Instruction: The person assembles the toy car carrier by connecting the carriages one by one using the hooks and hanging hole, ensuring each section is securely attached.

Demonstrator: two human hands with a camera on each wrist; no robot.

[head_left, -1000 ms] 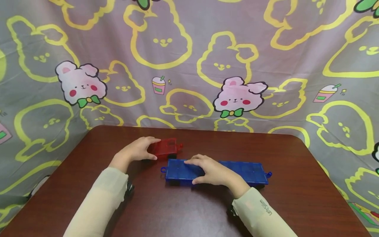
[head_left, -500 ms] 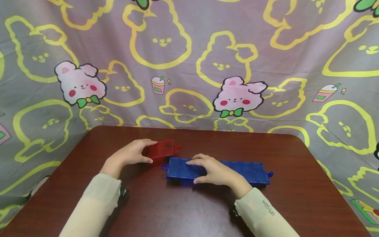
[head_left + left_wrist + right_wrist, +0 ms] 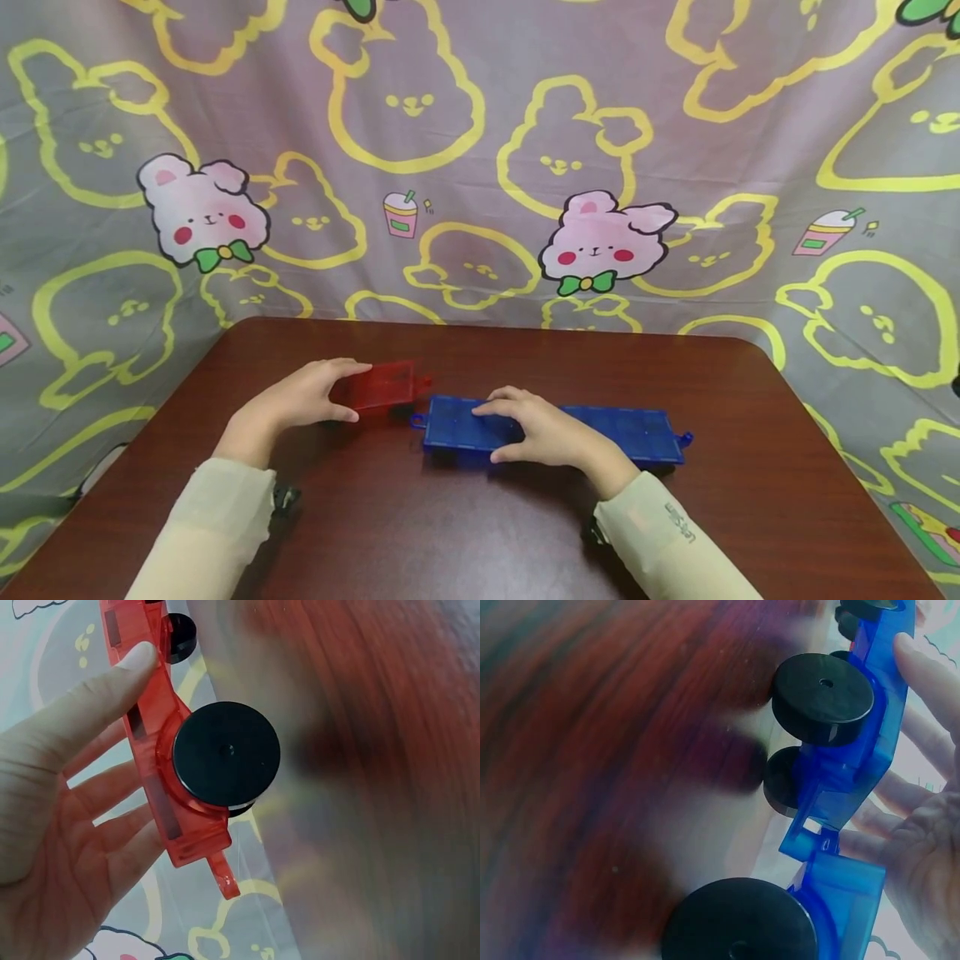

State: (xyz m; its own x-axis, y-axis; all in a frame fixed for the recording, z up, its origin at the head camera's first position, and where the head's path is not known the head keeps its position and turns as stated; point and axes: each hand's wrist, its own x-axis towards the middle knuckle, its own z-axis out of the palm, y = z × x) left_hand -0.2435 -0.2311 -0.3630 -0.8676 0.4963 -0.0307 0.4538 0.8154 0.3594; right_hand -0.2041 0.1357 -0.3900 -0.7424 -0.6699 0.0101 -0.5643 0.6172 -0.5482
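In the head view, my left hand (image 3: 300, 398) grips a red see-through toy train car (image 3: 384, 385) by its left end. The left wrist view shows the thumb (image 3: 139, 664) on the near side of the red car, just above one of its black wheels (image 3: 226, 754). My right hand (image 3: 536, 429) grips a long row of blue toy train cars (image 3: 457, 425) near its left part. Two blue cars are coupled in the right wrist view, with black wheels (image 3: 823, 699) below. A blue ring (image 3: 417, 422) at the row's left end lies near the red car's hook (image 3: 424, 383).
Both hands work over a brown wooden table (image 3: 420, 533). Behind it hangs a grey curtain (image 3: 465, 167) with yellow outlined animals and pink rabbits. Another blue hook (image 3: 686, 438) sticks out at the row's right end.
My left hand has moved the red car leftward and a little nearer to me. The right hand and the blue cars have barely shifted.
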